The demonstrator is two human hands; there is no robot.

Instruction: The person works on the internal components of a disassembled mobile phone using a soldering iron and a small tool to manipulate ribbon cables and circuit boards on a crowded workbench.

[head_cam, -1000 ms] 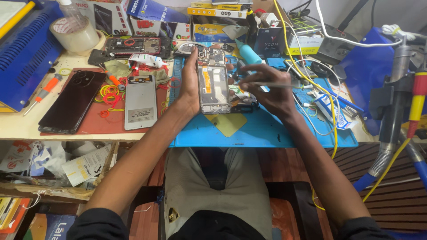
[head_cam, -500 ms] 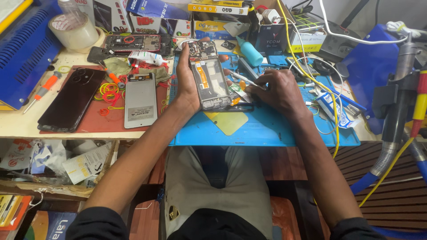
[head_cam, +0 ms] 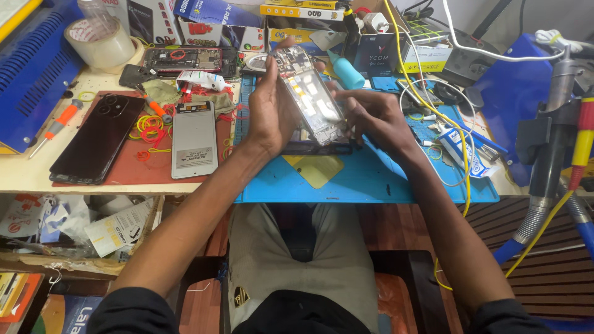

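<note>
We have the opened phone tilted up above the blue mat, left hand clamped on its edge, right hand fingers pinching its lower side. We judge this the inspection step; next calls for steady support.

This is a phone-repair workshop, crowded and well used. The surface carries a blue work mat at six o'clock and a red mat at nine, strewn with coloured rubber bands. A dark phone lies face down there beside a grey back panel; an opened phone body sits at eleven o'clock. An orange screwdriver, a tape roll, spare-part boxes at twelve o'clock, tangled white and yellow cables and a hose-fed tool stand at three o'clock complete the trade clutter.
</note>
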